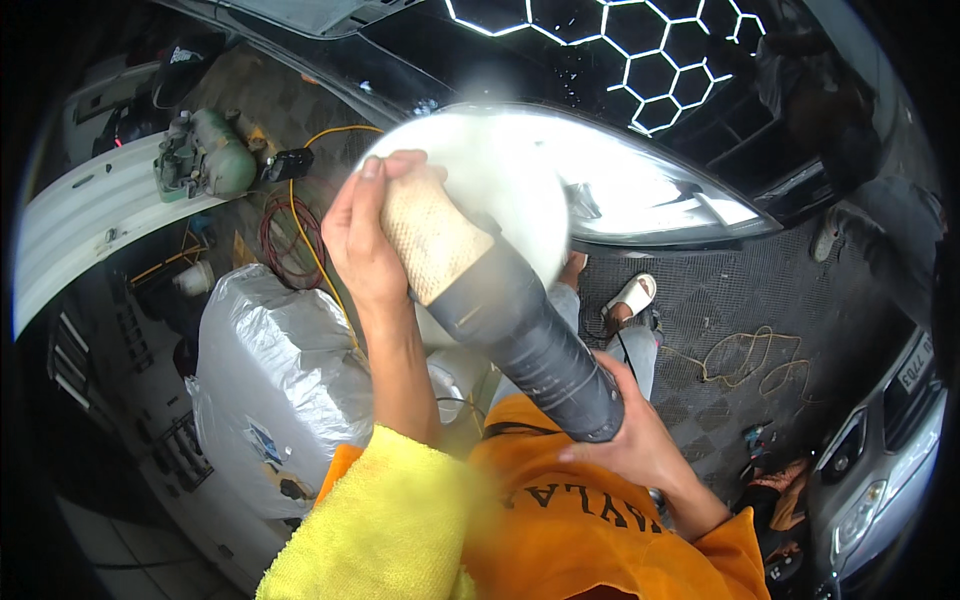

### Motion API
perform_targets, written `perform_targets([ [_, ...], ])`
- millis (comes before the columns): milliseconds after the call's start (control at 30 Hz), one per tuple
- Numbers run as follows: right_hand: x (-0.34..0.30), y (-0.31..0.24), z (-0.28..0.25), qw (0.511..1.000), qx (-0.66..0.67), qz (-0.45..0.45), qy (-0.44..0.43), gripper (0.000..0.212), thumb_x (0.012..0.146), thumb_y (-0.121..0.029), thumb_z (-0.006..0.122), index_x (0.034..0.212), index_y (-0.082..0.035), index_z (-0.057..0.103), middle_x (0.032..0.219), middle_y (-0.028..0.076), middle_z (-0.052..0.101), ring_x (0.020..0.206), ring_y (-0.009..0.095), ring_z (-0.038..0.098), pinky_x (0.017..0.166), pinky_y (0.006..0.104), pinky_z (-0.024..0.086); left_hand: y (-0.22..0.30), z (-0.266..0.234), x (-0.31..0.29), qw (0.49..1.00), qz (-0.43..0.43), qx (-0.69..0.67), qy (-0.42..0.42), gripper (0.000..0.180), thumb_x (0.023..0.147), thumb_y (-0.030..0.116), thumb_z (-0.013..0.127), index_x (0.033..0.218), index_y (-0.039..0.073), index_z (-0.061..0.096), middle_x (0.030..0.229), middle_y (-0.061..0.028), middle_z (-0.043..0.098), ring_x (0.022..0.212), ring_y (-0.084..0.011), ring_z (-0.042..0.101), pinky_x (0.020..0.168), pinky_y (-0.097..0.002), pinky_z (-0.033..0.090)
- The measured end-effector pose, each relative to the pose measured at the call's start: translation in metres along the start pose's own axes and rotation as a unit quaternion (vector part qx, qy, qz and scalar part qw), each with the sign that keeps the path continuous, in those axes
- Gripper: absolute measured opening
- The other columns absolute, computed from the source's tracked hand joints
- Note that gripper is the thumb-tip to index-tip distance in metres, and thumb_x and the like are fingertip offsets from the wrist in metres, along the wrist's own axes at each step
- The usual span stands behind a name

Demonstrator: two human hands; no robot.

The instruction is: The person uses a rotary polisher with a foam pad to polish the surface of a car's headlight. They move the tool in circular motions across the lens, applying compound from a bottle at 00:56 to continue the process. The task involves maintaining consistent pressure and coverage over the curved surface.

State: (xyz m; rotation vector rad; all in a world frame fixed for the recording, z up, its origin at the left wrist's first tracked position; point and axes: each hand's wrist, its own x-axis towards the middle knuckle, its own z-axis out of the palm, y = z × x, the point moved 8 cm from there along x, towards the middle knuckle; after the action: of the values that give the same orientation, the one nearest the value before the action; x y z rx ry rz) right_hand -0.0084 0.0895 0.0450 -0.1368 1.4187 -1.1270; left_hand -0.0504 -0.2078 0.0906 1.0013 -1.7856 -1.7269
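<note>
A yellow cloth [385,520] lies over the left forearm at the lower middle, nearest the camera. Above it the left hand [365,235] clenches the polisher [500,300] at its cloth-wrapped head, and the right hand [625,435] grasps its dark body. The pad [490,175], blurred, meets the headlight [640,195] at centre. The contact is hidden; tilting could scuff the lens, and the polisher's cord cannot be traced.

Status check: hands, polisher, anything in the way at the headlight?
Left hand grips polisher head. Right hand holds its rear end. Blurred pad at the headlight. Nothing seen in between.
</note>
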Motion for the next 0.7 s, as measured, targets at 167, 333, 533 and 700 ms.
perform_targets([
  [167, -0.022, -0.004, -0.008, 0.999, 0.018, 0.044, -0.004, 0.108, 0.064, -0.029, 0.092, 0.147, -0.006, 0.026, 0.129, 0.022, 0.057, 0.121, 0.031, 0.057, 0.102, 0.0400, 0.044, -0.003, 0.015, -0.001, 0.999, -0.046, -0.004, -0.003, 0.032, 0.101, 0.022, 0.048, 0.092, -0.005, 0.063, 0.100, -0.0196, 0.066, 0.084, -0.0296, 0.069, 0.074, -0.0341, 0.055],
  [333, -0.014, -0.015, -0.013, 0.999, 0.012, 0.039, -0.003, 0.108, 0.065, -0.029, 0.092, 0.147, -0.005, 0.026, 0.131, 0.022, 0.055, 0.123, 0.030, 0.055, 0.103, 0.0396, 0.043, 0.000, 0.016, 0.013, 0.999, -0.032, 0.027, 0.001, 0.031, 0.101, 0.020, 0.047, 0.092, -0.006, 0.063, 0.100, -0.0198, 0.065, 0.084, -0.0303, 0.069, 0.075, -0.0353, 0.055],
  [533, -0.020, -0.019, -0.008, 0.999, 0.005, 0.041, -0.028, 0.111, 0.063, -0.031, 0.093, 0.147, -0.004, 0.026, 0.134, 0.023, 0.052, 0.126, 0.032, 0.053, 0.105, 0.0393, 0.041, 0.006, 0.002, 0.006, 0.998, -0.056, 0.005, 0.020, 0.032, 0.101, 0.020, 0.047, 0.093, -0.006, 0.063, 0.099, -0.0191, 0.066, 0.084, -0.0303, 0.069, 0.077, -0.0333, 0.054],
  [700, -0.014, -0.027, -0.012, 0.999, 0.016, 0.036, -0.023, 0.113, 0.062, -0.033, 0.094, 0.147, -0.003, 0.026, 0.135, 0.023, 0.052, 0.127, 0.033, 0.052, 0.106, 0.0406, 0.041, 0.012, 0.011, 0.020, 0.997, -0.049, 0.061, 0.021, 0.033, 0.101, 0.020, 0.047, 0.092, -0.006, 0.064, 0.100, -0.0192, 0.065, 0.084, -0.0289, 0.069, 0.077, -0.0331, 0.054],
])
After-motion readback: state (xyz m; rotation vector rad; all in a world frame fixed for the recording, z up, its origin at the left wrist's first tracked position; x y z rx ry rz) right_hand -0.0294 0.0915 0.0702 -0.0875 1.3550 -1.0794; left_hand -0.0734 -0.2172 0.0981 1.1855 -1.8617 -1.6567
